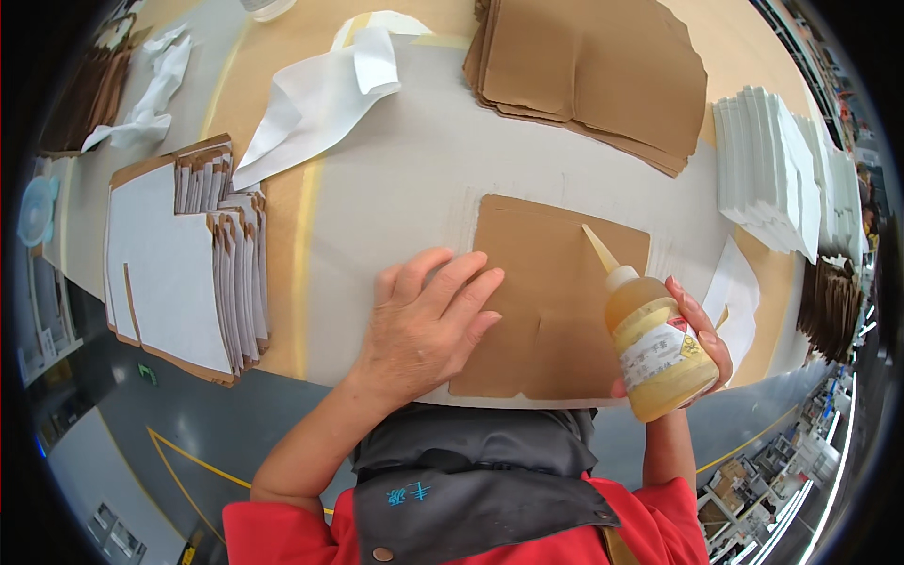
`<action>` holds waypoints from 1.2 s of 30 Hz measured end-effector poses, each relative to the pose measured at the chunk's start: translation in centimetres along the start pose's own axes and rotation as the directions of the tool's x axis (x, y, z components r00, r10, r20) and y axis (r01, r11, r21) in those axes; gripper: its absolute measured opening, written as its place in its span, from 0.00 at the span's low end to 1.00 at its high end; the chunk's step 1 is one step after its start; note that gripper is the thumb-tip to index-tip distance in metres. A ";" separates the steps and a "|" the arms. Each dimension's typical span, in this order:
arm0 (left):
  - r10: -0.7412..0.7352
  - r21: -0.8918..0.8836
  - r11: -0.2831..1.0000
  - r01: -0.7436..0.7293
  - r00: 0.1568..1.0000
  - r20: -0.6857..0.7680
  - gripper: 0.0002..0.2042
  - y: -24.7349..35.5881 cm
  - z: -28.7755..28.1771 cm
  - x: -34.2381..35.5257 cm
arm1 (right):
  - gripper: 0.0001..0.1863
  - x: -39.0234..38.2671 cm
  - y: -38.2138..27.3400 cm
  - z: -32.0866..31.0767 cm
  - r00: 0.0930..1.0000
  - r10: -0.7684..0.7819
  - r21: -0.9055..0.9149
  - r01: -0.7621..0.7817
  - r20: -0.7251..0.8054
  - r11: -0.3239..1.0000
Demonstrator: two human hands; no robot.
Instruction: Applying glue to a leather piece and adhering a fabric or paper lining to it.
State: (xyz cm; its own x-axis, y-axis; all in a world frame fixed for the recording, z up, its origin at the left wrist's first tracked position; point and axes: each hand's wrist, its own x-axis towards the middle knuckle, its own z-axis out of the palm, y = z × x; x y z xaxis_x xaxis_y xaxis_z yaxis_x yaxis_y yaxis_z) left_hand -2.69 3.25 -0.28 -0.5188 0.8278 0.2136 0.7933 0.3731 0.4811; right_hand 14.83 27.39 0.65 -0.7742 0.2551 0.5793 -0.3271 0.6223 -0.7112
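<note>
A flat brown leather-like panel [556, 292] lies in front of me at the near edge of the table. My left hand [428, 315] rests at its left edge, palm down, fingers spread and fingertips touching it. In my right hand [702, 339] is a squeeze bottle [650, 330] of yellowish liquid, with a white collar, a paper label and a long pointed nozzle. The bottle is tilted, and its nozzle tip points up and left over the panel's upper right part. Whether the tip touches the panel I cannot tell.
A stack of brown panels [603, 75] lies at the far side. White-faced, brown-edged pieces [169, 264] are piled at the left. White folded pieces [767, 169] stand at the right, above dark brown ones [827, 306]. Crumpled white paper [320, 104] lies at the far left of the grey table surface [395, 198].
</note>
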 end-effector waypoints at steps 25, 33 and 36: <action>0.018 0.076 0.997 -0.017 1.000 -0.002 0.17 0.1 0.0 0.2 | 0.57 -2.5 -0.6 -3.3 0.816 0.288 -0.139 -0.404 -0.502 0.904; 0.027 0.091 0.995 -0.026 1.000 -0.006 0.16 0.2 0.1 0.2 | 0.59 -3.7 -2.1 -3.8 0.773 0.356 -0.047 -0.444 -0.524 0.895; 0.028 0.093 0.995 -0.027 1.000 -0.008 0.16 0.2 0.1 0.2 | 0.58 -5.0 -2.5 -4.3 0.788 0.351 -0.065 -0.441 -0.505 0.895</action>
State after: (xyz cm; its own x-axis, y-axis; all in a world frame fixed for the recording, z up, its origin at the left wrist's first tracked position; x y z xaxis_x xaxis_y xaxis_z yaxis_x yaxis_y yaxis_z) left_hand -2.61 3.51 -0.20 -0.4988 0.8347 0.2335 0.8333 0.3878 0.3940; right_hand 21.87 27.72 1.26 -0.4513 0.7935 0.4082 0.0838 0.4931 -0.8659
